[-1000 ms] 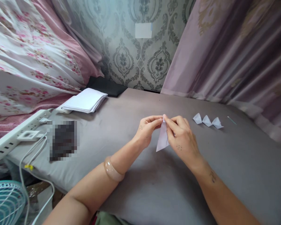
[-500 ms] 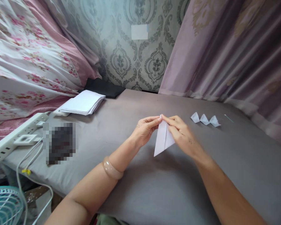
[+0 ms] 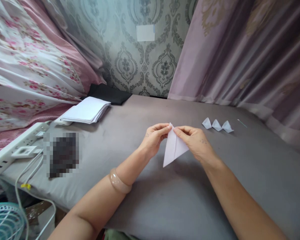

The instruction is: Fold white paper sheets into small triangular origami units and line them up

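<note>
A sheet of white paper (image 3: 173, 146), folded into a pointed kite-like shape with a crease down its middle, is held up above the grey cloth. My left hand (image 3: 156, 136) pinches its left edge close to the upper tip, thumb on top. On the other side my right hand (image 3: 193, 140) grips the right edge, its thumb lying near the centre fold. Part of the right flap is hidden by that hand. Three small folded paper pieces (image 3: 217, 125) stand in a row on the cloth to the right.
At the back left a stack of white paper (image 3: 86, 110) lies before a black folded item (image 3: 111, 94). A power strip (image 3: 22, 143) with cables and a blurred dark object (image 3: 63, 155) are on the left. A thin stick (image 3: 242, 123) lies far right; a fan (image 3: 6, 221) stands lower left.
My right hand has shifted from the paper's tip down its right edge, uncovering the tip and more of the right flap. My left hand keeps its pinch. The view has turned slightly.
</note>
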Demonstrator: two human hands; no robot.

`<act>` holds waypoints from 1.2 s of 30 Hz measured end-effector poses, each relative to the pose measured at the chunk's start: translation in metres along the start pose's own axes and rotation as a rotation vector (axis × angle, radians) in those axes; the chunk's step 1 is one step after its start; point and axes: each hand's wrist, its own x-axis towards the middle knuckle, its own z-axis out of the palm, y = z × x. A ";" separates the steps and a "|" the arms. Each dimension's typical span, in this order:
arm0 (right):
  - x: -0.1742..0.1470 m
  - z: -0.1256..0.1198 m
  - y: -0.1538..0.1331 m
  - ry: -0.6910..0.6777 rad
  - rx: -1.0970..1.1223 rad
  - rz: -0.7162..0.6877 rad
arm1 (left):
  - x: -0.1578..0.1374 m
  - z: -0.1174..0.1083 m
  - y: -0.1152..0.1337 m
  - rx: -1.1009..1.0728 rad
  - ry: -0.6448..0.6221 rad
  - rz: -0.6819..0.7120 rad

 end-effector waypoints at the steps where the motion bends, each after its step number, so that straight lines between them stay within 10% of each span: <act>1: 0.000 0.000 0.000 -0.009 -0.003 0.006 | 0.000 -0.001 0.000 0.009 -0.004 -0.011; 36: 0.017 -0.001 0.040 -0.141 0.083 0.165 | 0.018 -0.024 -0.015 0.264 -0.062 -0.094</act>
